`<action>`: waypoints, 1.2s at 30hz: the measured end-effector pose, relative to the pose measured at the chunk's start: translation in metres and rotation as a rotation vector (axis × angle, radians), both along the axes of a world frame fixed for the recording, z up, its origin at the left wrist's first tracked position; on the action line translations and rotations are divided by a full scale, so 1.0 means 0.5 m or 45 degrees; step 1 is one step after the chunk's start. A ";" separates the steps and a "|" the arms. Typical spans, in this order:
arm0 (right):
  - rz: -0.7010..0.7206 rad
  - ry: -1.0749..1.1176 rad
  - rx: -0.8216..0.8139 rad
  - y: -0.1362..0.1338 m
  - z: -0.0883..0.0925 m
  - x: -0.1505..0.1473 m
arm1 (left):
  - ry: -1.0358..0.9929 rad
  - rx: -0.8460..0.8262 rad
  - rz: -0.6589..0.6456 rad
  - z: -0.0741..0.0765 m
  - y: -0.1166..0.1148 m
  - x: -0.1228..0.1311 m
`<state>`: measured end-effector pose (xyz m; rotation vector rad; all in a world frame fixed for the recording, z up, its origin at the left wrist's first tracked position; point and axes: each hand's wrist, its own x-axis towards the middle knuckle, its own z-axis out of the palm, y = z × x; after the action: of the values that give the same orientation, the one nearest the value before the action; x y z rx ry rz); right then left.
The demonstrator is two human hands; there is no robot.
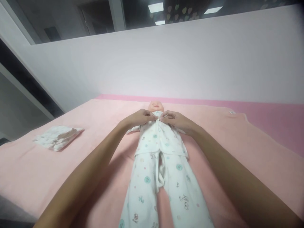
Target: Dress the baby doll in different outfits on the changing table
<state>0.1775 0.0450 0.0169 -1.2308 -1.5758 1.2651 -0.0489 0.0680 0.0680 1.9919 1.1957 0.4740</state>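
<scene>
A baby doll (155, 105) lies on its back on a pink blanket (99, 148), dressed in a white printed top (158, 139) and matching white printed trousers (163, 190). My left hand (140, 117) and my right hand (174, 120) meet at the doll's upper chest, just below its chin. Both hands pinch the front edges of the top near the collar, fingers closed on the cloth. My forearms reach in from the lower left and lower right.
A folded white printed cloth (57, 136) lies on the blanket at the left. A darker pink surface (273, 117) runs along the back and right. A white partition wall (166, 60) stands behind. The blanket's near edge drops off at the lower left.
</scene>
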 end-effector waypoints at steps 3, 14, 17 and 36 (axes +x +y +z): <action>0.005 -0.004 0.010 0.005 -0.005 0.001 | -0.035 -0.049 -0.001 0.000 -0.002 0.001; -0.041 -0.038 0.081 0.020 -0.026 -0.002 | -0.210 -0.220 0.006 -0.007 0.004 0.000; -0.052 -0.048 0.065 0.019 -0.025 0.000 | -0.253 -0.255 0.014 -0.011 0.003 0.003; -0.256 -0.288 0.087 0.000 0.003 -0.015 | -0.097 -0.134 0.082 -0.013 0.010 0.008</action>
<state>0.1699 0.0449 0.0186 -1.4891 -1.5917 0.9640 -0.0451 0.0731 0.0613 1.8353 1.2155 0.5041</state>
